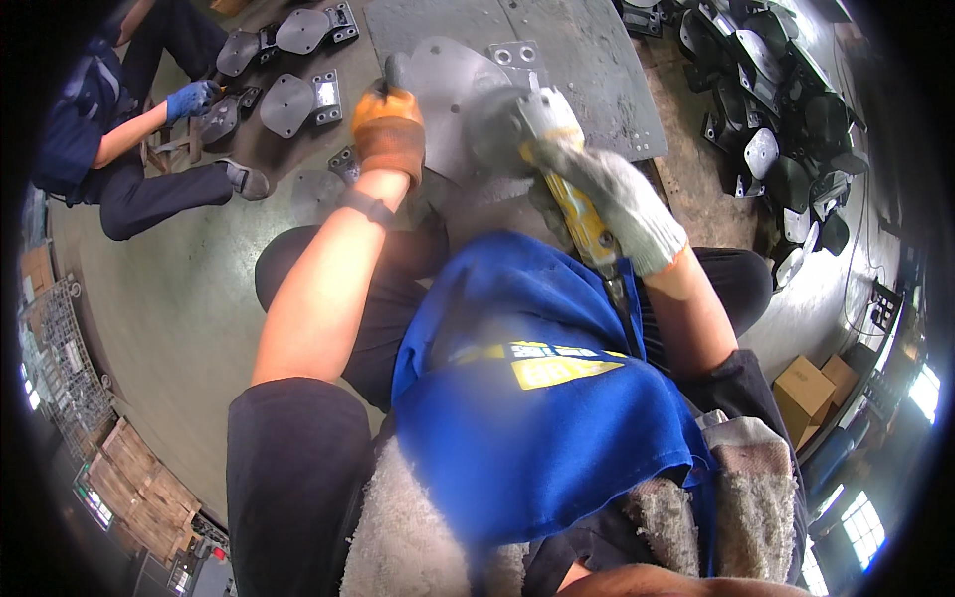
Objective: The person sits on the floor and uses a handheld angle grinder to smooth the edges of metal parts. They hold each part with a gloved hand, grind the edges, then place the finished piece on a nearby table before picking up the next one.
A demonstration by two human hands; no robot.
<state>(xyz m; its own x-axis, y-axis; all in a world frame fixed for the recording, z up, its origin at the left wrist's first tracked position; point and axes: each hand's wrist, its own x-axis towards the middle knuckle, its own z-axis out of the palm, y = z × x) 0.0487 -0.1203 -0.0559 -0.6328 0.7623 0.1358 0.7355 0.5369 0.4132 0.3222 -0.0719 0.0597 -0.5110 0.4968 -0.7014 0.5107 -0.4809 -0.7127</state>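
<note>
Metal plate (448, 85), one, atop grey board (609, 85). Left hand (388, 131), orange-gloved: gripping plate's left edge. Right hand (602, 184), white-gloved: clenched round yellow grinder (582, 219), blurred disc (491, 131) at plate's right side.

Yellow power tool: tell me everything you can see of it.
The yellow power tool has a slim yellow body with dark marks, a blurred, round grey disc at its far end and a dark cord or hose at the near end. It slants from upper left to lower right, gripped by the gloved right hand, which hides much of it. The disc is over the grey metal plate; contact is unclear.
</note>
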